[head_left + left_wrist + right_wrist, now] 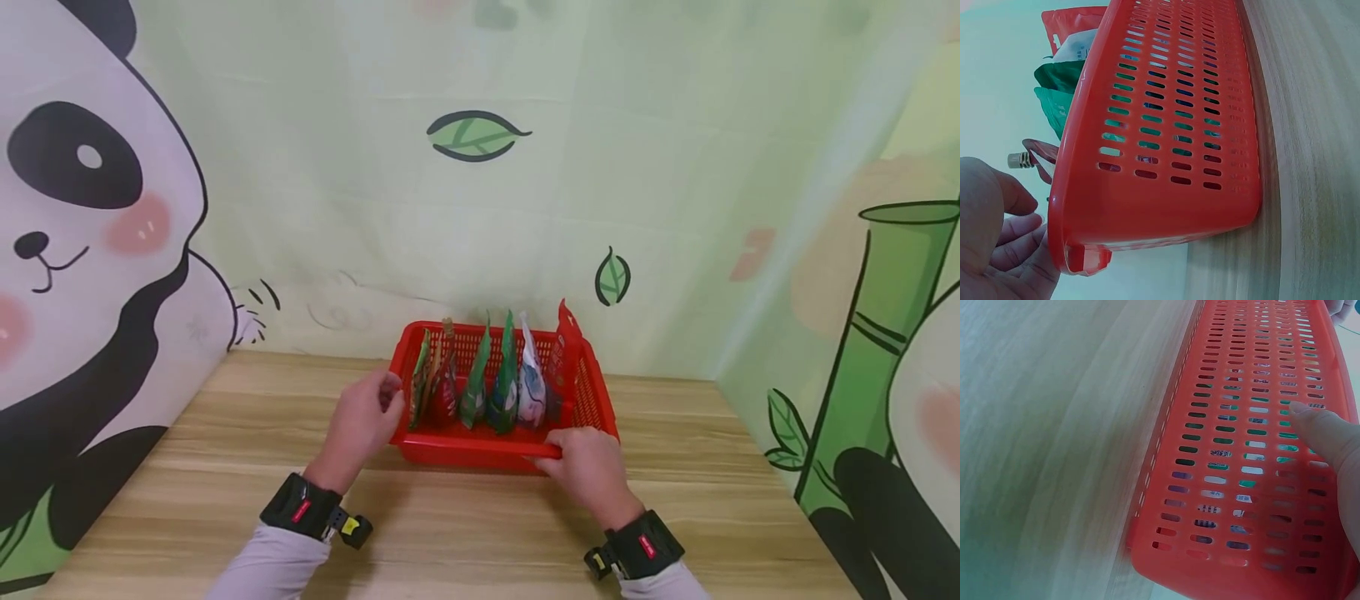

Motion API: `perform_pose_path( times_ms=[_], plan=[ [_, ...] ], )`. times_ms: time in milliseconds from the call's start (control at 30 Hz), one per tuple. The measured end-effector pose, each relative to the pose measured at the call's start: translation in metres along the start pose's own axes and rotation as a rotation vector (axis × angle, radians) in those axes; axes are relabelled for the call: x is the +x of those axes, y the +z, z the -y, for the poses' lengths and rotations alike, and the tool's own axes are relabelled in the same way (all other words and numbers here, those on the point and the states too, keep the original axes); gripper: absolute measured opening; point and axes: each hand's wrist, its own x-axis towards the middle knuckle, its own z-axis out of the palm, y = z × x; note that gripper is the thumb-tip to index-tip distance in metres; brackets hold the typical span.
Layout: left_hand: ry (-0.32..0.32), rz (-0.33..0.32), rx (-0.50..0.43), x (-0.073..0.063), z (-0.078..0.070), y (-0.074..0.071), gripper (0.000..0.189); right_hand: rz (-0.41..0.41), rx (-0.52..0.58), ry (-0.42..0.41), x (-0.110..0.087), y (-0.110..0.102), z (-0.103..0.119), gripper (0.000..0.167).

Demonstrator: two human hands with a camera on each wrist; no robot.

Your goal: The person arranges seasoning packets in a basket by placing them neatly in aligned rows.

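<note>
A red plastic basket with slotted walls sits on the table. Several packets stand in a row inside it: a thin green one at the left, a dark red one, a green one, a darker green one, a white one and a tall red one. My left hand is at the basket's left front corner, fingers loosely bent and thumb apart from them. With my right hand I grip the front rim near the right corner, thumb against the outer wall.
The wood-grain table extends in front of the basket and to both sides. Behind it hangs a pale green backdrop printed with pandas, leaves and bamboo. A capped spout pokes above the rim in the left wrist view.
</note>
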Motion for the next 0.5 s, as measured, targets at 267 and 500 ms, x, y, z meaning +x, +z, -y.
perform_pose_path(
  times_ms=[267, 500],
  plan=[
    [0.17, -0.034, 0.012, 0.002, 0.009, -0.005, 0.016, 0.132, 0.195, 0.044, 0.0, -0.01, -0.005, 0.026],
    [0.451, -0.194, 0.235, 0.018, 0.025, -0.02, 0.021, 0.091, 0.465, 0.047, 0.005, -0.033, -0.034, 0.036]
  ],
)
